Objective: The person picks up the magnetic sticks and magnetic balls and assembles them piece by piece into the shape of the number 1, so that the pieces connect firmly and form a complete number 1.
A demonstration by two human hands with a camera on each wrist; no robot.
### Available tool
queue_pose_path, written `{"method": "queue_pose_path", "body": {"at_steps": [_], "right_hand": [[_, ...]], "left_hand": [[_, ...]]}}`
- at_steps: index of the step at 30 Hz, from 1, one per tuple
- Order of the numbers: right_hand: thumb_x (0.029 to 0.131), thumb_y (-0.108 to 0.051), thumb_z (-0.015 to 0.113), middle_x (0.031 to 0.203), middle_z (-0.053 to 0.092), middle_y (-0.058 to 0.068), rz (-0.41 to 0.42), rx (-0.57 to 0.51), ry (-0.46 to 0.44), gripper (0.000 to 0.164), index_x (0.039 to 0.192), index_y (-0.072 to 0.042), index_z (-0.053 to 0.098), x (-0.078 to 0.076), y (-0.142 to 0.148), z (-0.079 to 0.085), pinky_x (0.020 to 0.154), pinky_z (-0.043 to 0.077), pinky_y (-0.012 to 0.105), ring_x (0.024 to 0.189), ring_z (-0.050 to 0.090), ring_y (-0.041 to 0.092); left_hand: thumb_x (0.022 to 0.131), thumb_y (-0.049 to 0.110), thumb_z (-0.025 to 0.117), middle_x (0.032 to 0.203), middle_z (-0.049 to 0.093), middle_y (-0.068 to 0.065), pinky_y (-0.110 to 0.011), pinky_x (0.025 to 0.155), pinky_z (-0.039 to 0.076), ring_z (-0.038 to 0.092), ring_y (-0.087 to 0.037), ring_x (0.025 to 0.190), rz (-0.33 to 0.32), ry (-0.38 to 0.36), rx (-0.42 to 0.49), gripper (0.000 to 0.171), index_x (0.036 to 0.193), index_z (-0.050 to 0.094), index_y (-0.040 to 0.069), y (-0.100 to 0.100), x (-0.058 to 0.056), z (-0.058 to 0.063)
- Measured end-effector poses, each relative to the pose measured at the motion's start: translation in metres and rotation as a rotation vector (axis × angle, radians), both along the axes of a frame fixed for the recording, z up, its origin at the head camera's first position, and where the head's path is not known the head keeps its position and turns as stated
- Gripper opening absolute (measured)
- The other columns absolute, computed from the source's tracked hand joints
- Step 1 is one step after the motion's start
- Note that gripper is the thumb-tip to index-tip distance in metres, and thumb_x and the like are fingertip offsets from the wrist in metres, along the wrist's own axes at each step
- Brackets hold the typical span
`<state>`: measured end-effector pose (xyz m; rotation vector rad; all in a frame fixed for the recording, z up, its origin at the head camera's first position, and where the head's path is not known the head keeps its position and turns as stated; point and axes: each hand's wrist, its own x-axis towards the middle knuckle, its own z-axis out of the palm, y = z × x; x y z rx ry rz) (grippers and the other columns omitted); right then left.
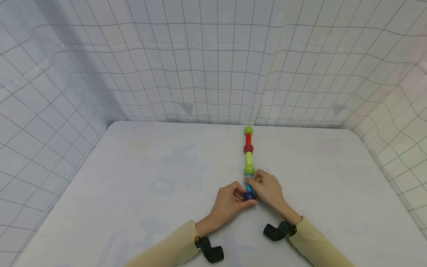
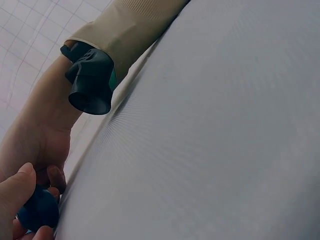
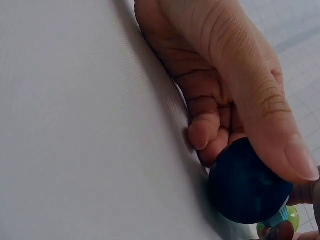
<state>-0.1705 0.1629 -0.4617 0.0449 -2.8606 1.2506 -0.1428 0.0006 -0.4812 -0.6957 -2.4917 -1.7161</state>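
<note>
A line of toy balls and rods lies on the white table, running away from me in the head view. At its near end is a dark blue ball (image 1: 249, 196), which my left hand (image 1: 228, 204) grips between thumb and fingers. Just beyond it, my right hand (image 1: 269, 188) pinches a light blue rod (image 1: 249, 187). That rod meets a green ball (image 1: 248, 170), followed by a yellow-green rod (image 1: 248, 158), a red ball (image 1: 248, 148), a red rod (image 1: 248, 139) and another green ball (image 1: 248, 130). In the right wrist view, the left thumb lies over the blue ball (image 3: 247, 187).
The white tabletop (image 1: 133, 185) spreads out on both sides of the line. Behind its far edge and along the sides hang pale sheets with a grid pattern (image 1: 213, 66). Black wrist cameras sit at the left cuff (image 1: 211, 252) and the right cuff (image 1: 278, 231).
</note>
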Motion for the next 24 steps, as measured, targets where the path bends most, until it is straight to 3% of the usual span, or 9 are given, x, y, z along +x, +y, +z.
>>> {"method": "queue_pose_path", "body": {"at_steps": [24], "right_hand": [[0.084, -0.028, 0.071, 0.052, 0.045, -0.003, -0.007, 0.020, 0.051, 0.030, 0.070, -0.010, 0.052, -0.0001, 0.0011, -0.0020, 0.042, 0.029, 0.025, 0.045, 0.044, 0.012]], "left_hand": [[0.079, 0.035, 0.077, 0.075, 0.058, 0.003, -0.020, 0.056, 0.045, 0.054, -0.003, 0.063, 0.003, 0.046, -0.037, 0.032, 0.088, 0.059, 0.011, 0.0020, 0.0005, 0.0004]]}}
